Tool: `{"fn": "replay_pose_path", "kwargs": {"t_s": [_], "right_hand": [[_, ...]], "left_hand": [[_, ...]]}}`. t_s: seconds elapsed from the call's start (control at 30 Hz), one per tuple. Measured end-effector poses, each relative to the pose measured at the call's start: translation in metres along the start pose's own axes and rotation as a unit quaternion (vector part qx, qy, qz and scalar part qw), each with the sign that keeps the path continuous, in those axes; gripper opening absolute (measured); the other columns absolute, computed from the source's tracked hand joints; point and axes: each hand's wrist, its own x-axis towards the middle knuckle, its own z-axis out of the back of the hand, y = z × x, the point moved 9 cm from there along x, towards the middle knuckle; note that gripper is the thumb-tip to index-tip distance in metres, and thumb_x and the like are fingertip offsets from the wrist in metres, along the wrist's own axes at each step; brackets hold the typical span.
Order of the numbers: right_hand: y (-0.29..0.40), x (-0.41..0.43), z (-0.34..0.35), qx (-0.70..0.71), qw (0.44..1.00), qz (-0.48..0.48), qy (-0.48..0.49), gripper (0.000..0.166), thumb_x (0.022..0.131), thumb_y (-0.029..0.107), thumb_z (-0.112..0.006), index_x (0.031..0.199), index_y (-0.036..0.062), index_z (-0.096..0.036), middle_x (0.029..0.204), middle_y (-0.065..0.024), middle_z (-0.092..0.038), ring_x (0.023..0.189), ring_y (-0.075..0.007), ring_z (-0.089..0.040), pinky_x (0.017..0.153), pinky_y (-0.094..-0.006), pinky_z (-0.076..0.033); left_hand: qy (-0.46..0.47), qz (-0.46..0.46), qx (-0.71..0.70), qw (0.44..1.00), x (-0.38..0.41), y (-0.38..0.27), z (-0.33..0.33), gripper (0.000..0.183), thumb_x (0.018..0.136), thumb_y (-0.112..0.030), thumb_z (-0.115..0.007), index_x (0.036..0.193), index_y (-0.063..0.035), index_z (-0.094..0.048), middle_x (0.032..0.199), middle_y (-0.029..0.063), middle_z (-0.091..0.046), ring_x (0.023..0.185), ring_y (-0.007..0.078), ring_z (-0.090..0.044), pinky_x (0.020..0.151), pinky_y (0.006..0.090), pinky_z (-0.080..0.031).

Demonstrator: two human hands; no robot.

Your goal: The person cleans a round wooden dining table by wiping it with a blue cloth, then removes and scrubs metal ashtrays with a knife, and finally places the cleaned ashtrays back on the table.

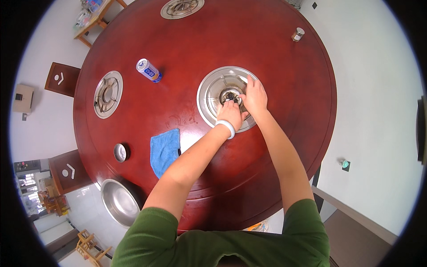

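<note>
A round metal burner tray (209, 87) is set in the red-brown round table (200, 50), with dark and pale bits around its centre. My left hand (231, 115), with a pale bangle at the wrist, reaches over the near part of the tray, its fingertips by the centre. My right hand (256, 95) lies over the right part of the tray, fingers stretched along the rim and thumb pointing at the centre. Whether either hand grips something cannot be told. A blue cloth (165, 152) lies on the table to the left of my left forearm.
A drink can (149, 70) stands on the left half of the table. Two more burners (108, 94) (182, 7) are set in the tabletop. A small metal bowl (120, 153) and a large metal basin (120, 202) are at the lower left. A lidded jar (298, 34) stands at the upper right.
</note>
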Motion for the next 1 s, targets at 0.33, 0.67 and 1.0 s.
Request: {"fn": "replay_pose_path", "kwargs": {"t_s": [0.33,0.67,1.0], "right_hand": [[0.026,0.029,-0.036,-0.133,0.986,0.048,0.084,0.092,0.071,0.024,-0.080,0.146,0.0064,-0.030,0.114,-0.0210,-0.051,0.105,-0.0349,-0.059,0.086,-0.0435,-0.051],[0.038,-0.001,0.027,0.108,0.987,0.045,0.107,0.062,0.079,0.007,-0.065,0.136,0.0069,-0.042,0.106,-0.0207,-0.063,0.094,-0.0363,-0.064,0.080,-0.0442,-0.053],[0.012,-0.221,0.150,0.292,0.944,-0.116,-0.097,0.050,0.080,0.002,-0.068,0.129,0.0051,-0.054,0.074,-0.0039,-0.053,0.068,-0.0105,-0.053,0.065,-0.0266,-0.046]], "left_hand": [[-0.025,-0.010,0.012,1.000,-0.013,0.003,0.002,0.046,0.086,-0.045,-0.061,0.102,-0.0013,-0.062,0.103,0.0112,-0.058,0.102,0.0256,-0.053,0.087,0.0423,-0.039],[-0.128,-0.100,-0.063,0.985,-0.062,-0.016,0.071,0.028,0.080,-0.026,-0.069,0.096,-0.0037,-0.061,0.094,0.0098,-0.058,0.093,0.0286,-0.055,0.083,0.0412,-0.039],[-0.187,-0.128,-0.449,0.864,-0.255,-0.031,0.107,0.012,0.086,-0.002,-0.064,0.098,0.0002,-0.065,0.095,0.0111,-0.064,0.089,0.0227,-0.061,0.083,0.0315,-0.049]]}}
